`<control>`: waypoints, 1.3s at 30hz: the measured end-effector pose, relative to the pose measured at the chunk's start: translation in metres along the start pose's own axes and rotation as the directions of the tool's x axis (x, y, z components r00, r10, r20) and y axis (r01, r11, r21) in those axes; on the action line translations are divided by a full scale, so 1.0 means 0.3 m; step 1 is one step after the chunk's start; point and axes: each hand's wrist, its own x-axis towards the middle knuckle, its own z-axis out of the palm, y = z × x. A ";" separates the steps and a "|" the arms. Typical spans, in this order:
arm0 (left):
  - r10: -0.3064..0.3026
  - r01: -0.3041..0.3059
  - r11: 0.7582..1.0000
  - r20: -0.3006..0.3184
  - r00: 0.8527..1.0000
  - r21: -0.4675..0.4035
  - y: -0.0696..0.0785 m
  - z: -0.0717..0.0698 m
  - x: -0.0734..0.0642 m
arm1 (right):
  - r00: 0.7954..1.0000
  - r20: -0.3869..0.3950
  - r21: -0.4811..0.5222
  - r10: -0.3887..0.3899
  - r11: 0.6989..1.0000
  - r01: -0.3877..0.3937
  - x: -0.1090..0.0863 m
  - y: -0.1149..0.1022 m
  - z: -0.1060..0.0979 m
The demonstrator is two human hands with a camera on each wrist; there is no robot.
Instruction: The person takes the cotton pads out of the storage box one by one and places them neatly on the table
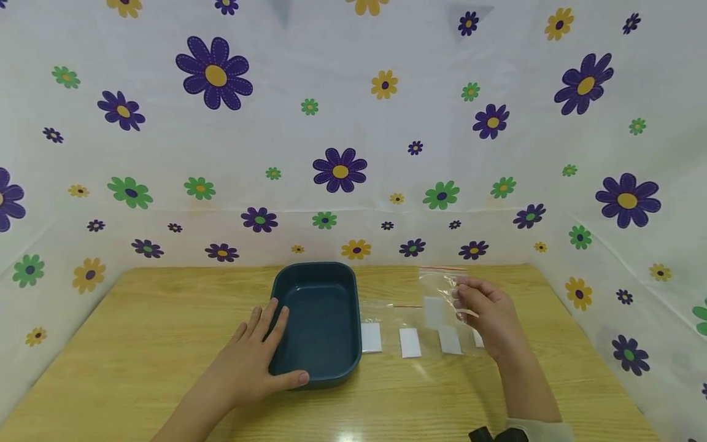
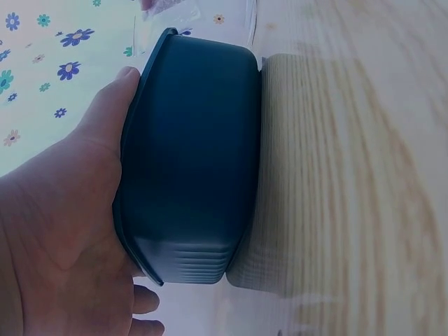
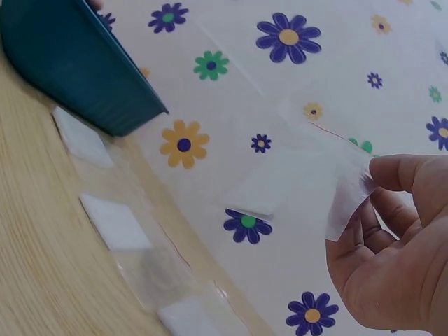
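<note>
My right hand (image 1: 486, 310) pinches the side edge of a clear zip bag (image 1: 433, 285) with a red line along its top and a white rectangular piece inside. The bag is raised above the table, as the right wrist view also shows. My left hand (image 1: 251, 353) rests on the left side of a dark teal bin (image 1: 317, 331), fingers extended over its rim and thumb at the near corner. No contents are visible in the bin. Right of it lie several similar bags with white pieces (image 1: 410, 342), one partly hidden behind my right hand.
The light wood table (image 1: 166, 344) is bordered at the back and sides by white cloth (image 1: 309, 49) printed with flowers. A black object (image 1: 497, 435) shows at the bottom edge near my right sleeve (image 1: 538, 430).
</note>
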 end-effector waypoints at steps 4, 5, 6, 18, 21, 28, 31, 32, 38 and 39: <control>0.004 -0.004 1.000 0.001 1.000 -0.010 0.000 0.006 -0.004 | 1.000 -0.023 0.032 0.001 0.999 0.000 0.002 -0.003 -0.039; 0.004 -0.004 1.000 -0.001 1.000 -0.011 0.000 0.007 -0.005 | 1.000 -0.029 0.038 0.001 0.999 0.000 0.002 -0.006 -0.048; 0.005 -0.005 1.000 -0.004 1.000 -0.012 0.000 0.008 -0.006 | 0.999 -0.035 0.042 0.001 0.999 0.000 0.002 -0.009 -0.057; 0.012 -0.012 1.000 -0.015 1.000 -0.017 0.000 0.008 -0.009 | 0.989 -0.149 0.078 0.018 0.997 -0.007 -0.001 -0.035 -0.155; 0.016 -0.017 1.000 -0.016 1.000 -0.012 -0.001 0.010 -0.008 | 0.985 -0.172 0.103 0.025 0.995 -0.007 -0.001 -0.037 -0.180; 0.019 -0.019 1.000 -0.024 1.000 -0.004 -0.002 0.010 -0.006 | 0.978 -0.205 0.154 0.040 0.988 -0.008 0.005 -0.039 -0.231; 0.018 -0.018 1.000 -0.026 0.999 0.002 -0.003 0.010 -0.004 | 0.971 -0.232 0.175 0.055 0.985 -0.014 0.006 -0.037 -0.252; 0.019 -0.018 1.000 -0.026 0.999 0.001 -0.003 0.010 -0.004 | 0.968 -0.242 0.181 0.062 0.983 -0.017 0.005 -0.036 -0.259; 0.015 -0.015 1.000 -0.026 1.000 0.000 0.000 0.011 -0.004 | 0.940 -0.325 0.196 0.108 0.979 -0.045 0.006 -0.025 -0.297; 0.015 -0.015 1.000 -0.026 1.000 0.000 0.000 0.011 -0.004 | 0.933 -0.338 0.193 0.118 0.980 -0.055 0.006 -0.022 -0.304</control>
